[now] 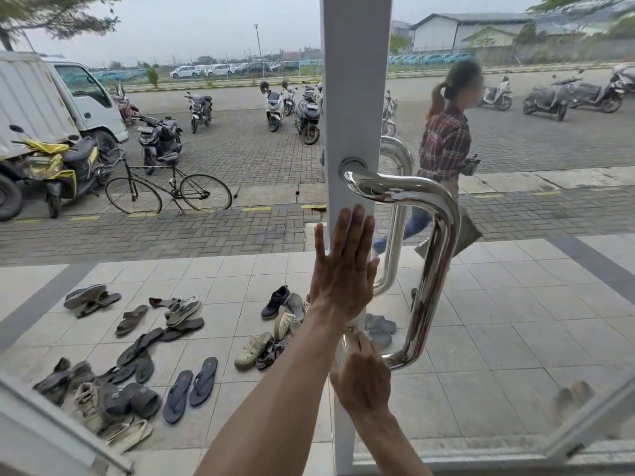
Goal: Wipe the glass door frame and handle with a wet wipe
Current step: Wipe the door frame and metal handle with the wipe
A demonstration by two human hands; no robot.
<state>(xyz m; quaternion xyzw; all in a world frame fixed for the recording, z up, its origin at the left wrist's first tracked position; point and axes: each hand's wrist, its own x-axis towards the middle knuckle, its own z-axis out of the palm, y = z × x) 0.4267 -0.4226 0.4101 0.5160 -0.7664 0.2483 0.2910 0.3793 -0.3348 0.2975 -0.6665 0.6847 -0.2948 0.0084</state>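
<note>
Head view: behind the glass (240,269) at left, scattered shoes (137,355) lie on the tiled floor (498,338) outside. The left grip (343,269) lies flat on the white door frame (355,97), fingers straight and holding nothing, its little finger past the frame's left edge onto the pane. Lower down, the right grip (366,376) is curled round a white wet wipe (354,330), pressed to the frame beside the lower mount of the chrome handle (443,255), whose upright bar stands clear of the frame's right edge with an open gap between.
</note>
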